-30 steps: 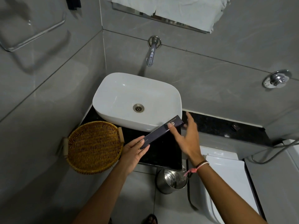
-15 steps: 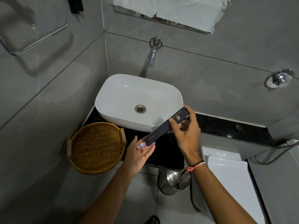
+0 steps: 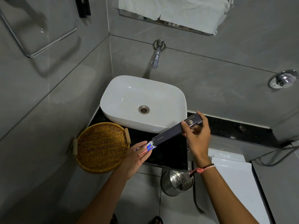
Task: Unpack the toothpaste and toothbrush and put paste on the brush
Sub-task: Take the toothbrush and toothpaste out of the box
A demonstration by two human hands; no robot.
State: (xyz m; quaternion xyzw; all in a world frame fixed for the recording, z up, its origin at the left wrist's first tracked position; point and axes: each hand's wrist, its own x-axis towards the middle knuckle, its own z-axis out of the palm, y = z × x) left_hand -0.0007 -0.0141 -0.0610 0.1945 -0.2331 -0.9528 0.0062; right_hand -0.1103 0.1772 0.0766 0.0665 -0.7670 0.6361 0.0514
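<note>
A long dark dental kit box (image 3: 171, 132) is held tilted over the black counter, its upper end gripped by my right hand (image 3: 196, 135). From the box's lower open end a small toothpaste tube (image 3: 146, 149) with red and blue print sticks out. My left hand (image 3: 135, 156) is cupped under that end, fingers touching the tube as it slides onto the palm. No toothbrush shows; it may be hidden inside the box.
A white basin (image 3: 142, 101) stands on the black counter (image 3: 171, 154) under a wall tap (image 3: 156, 57). A wicker basket (image 3: 102, 147) sits at the counter's left edge. A steel bucket (image 3: 177, 181) is on the floor below, a white toilet tank (image 3: 233, 172) to the right.
My right hand took hold of the box's upper end and lifted it. The toothpaste tube slid out of the lower end into my left hand.
</note>
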